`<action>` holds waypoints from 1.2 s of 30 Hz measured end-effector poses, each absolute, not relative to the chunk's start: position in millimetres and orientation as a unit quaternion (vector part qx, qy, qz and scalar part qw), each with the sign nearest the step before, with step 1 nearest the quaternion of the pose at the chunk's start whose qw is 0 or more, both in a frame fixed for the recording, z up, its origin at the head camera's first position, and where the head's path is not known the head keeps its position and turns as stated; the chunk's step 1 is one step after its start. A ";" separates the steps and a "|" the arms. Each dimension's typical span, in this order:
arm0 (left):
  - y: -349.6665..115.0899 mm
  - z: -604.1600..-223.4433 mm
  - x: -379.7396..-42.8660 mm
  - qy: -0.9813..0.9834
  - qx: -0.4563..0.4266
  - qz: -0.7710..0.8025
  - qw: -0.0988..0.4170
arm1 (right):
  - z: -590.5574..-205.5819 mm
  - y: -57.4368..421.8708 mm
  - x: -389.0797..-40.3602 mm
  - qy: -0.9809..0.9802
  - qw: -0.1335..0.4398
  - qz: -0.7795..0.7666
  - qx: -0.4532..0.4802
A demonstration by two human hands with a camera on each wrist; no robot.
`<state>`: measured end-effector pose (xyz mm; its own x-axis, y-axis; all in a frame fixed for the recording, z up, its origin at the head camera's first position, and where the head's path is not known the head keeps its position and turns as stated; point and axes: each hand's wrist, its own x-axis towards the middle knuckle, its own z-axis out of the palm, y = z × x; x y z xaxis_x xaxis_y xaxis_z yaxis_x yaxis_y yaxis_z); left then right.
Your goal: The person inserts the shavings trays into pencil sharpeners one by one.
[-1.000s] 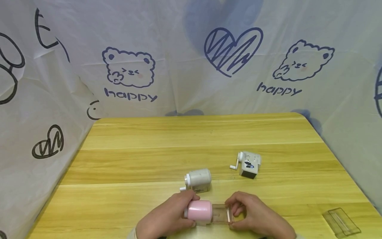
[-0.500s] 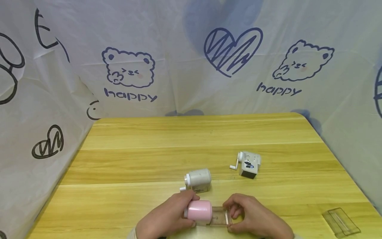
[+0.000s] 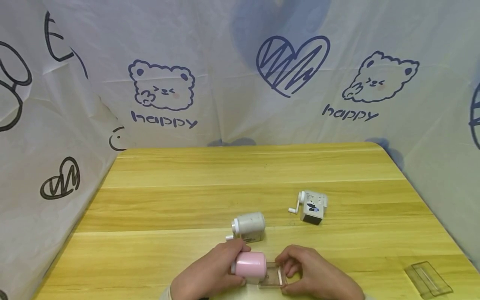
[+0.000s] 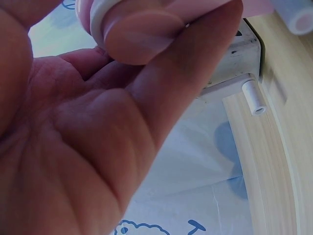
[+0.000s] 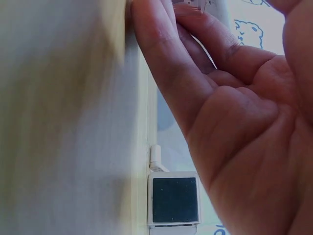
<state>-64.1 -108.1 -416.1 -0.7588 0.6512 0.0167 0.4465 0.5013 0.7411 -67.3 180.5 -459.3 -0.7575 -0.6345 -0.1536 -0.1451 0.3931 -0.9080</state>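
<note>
My left hand [image 3: 213, 268] grips a pink-topped crank pencil sharpener [image 3: 251, 265] close to the table's near side. In the left wrist view the pink body of this sharpener [image 4: 142, 36] sits between the fingers and thumb. A clear brownish plastic shavings drawer [image 3: 273, 276] is at the right end of that sharpener, partly hidden by it. The fingers and thumb of my right hand [image 3: 313, 271] pinch the drawer's outer end. Just beyond the left hand stands a grey-white crank sharpener [image 3: 250, 227].
Further back to the right stands another white crank sharpener [image 3: 314, 207] with a dark end panel. A second clear plastic drawer [image 3: 428, 279] lies near the right edge of the wooden table [image 3: 168, 187]. Cloth with drawings [image 3: 225, 75] hangs behind and at both sides.
My right hand has moved left and slightly toward me with the clear drawer, so less of the drawer shows beside the pink sharpener. The left hand stays in place.
</note>
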 end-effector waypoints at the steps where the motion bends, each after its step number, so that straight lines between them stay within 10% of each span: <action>1: -108.1 -416.2 -64.1 0.856 0.321 0.382 0.133 | -459.2 180.2 -67.4 0.797 0.248 -0.493 -0.245; 36: -108.2 -415.0 -63.2 0.855 0.326 0.383 0.128 | -461.6 175.9 -67.8 0.809 0.199 -0.486 -0.264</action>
